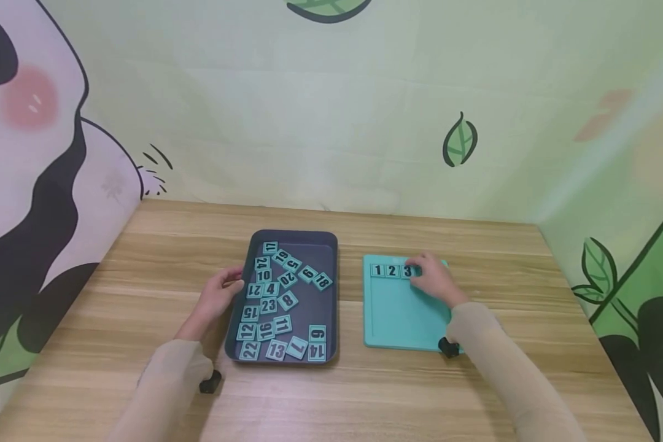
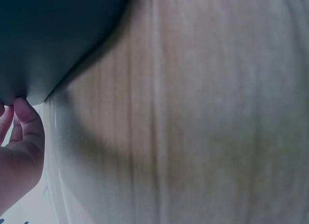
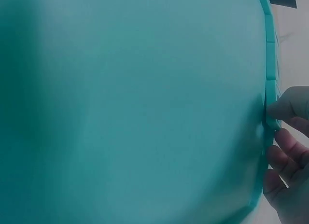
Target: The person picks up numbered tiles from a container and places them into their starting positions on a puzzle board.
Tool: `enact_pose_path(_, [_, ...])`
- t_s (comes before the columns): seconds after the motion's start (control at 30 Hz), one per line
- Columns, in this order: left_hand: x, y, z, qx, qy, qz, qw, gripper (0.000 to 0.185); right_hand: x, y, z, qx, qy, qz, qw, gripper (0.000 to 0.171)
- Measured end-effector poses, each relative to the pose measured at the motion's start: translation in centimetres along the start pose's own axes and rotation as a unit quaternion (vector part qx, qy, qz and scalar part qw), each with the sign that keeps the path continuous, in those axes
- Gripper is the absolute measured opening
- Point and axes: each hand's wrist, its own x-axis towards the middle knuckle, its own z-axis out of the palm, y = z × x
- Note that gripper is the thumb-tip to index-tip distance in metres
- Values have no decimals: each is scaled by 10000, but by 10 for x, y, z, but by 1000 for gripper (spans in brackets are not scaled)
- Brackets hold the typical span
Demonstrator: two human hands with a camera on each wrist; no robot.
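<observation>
My left hand (image 1: 219,296) grips the left rim of a dark blue tray (image 1: 323,294), thumb and fingers at its edge. In the left wrist view the thumb (image 2: 30,120) presses against the tray's side (image 2: 53,45). Number tiles lie scattered in the tray, among them a 23 tile (image 1: 268,305) and an 18 tile (image 1: 322,281). My right hand (image 1: 435,279) pinches the number 3 tile (image 1: 407,271) at the top of a turquoise board (image 1: 400,316). Tiles 1 (image 1: 378,270) and 2 (image 1: 392,271) sit in a row to its left.
Tray and board lie side by side on a wood-grain table (image 1: 287,405), a narrow strip of tabletop between them. A wall with painted leaves (image 1: 460,140) rises behind the table. A black wrist device (image 1: 449,347) overlaps the board's lower right corner.
</observation>
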Motion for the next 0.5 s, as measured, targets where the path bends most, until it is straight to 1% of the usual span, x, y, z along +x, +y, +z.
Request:
enact_pose_path(0.13, [-1, 1, 0, -65, -31, -53, 10000, 41, 0, -2, 1, -118, -4, 8, 9999, 39])
enact_pose_path(0.4, [-2, 2, 0, -108, -68, 44, 9999, 42, -1, -3, 3, -354, 131, -138, 9992, 40])
enact_pose_path(0.5, [-3, 2, -1, -114, -90, 37, 9999, 42, -1, -5, 3, -386, 154, -106, 9991, 40])
